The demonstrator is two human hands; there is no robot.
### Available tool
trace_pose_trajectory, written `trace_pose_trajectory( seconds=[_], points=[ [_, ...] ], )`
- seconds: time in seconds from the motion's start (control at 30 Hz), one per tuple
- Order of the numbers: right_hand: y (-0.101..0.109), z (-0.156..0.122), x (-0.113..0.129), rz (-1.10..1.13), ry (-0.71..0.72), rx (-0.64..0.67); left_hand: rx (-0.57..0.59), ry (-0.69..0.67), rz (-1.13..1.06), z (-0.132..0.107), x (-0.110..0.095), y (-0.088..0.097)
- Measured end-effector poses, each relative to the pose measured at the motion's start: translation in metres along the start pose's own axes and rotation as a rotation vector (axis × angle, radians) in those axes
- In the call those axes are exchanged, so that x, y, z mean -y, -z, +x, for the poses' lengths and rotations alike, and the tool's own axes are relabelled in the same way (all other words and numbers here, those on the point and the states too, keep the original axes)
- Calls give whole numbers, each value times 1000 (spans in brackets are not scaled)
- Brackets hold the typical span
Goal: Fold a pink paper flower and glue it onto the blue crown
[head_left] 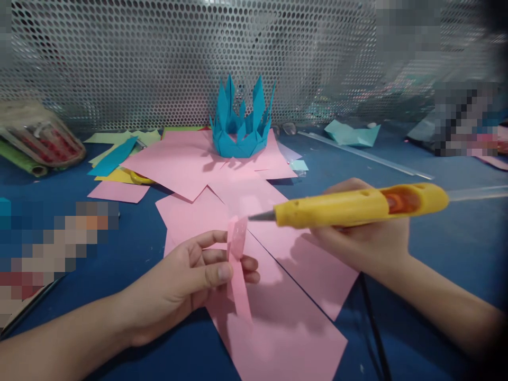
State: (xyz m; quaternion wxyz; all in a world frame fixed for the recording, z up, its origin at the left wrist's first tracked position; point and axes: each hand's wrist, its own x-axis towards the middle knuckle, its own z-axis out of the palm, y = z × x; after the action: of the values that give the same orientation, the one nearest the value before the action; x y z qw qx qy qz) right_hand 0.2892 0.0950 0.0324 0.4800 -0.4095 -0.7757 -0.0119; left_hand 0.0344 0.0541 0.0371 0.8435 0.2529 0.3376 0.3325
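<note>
Right hand around glue gun

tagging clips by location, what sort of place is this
Likely a papercraft workspace, judging by the yellow glue gun in the right hand, the pink paper sheets and the folded blue paper piece.

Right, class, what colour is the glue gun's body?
The glue gun's body is mostly yellow; see the head view.

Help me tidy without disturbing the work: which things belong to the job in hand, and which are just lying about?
In use:
folded pink paper, in the left hand
yellow glue gun, in the right hand

Apparently just lying about:
crown-shaped blue paper
pale teal paper
loose clear stick
jar

The pink sheets beneath could be either.
</note>
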Motion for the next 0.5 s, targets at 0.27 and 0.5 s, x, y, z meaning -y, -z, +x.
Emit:
trace_pose_trajectory(
  seconds=[0.27,0.5],
  points=[
    [4,-7,-3,76,77,181,36,13,31,0,-2,-3],
    [5,-1,-1,-39,160,215,10,36,87,0,2,2]
  ],
)
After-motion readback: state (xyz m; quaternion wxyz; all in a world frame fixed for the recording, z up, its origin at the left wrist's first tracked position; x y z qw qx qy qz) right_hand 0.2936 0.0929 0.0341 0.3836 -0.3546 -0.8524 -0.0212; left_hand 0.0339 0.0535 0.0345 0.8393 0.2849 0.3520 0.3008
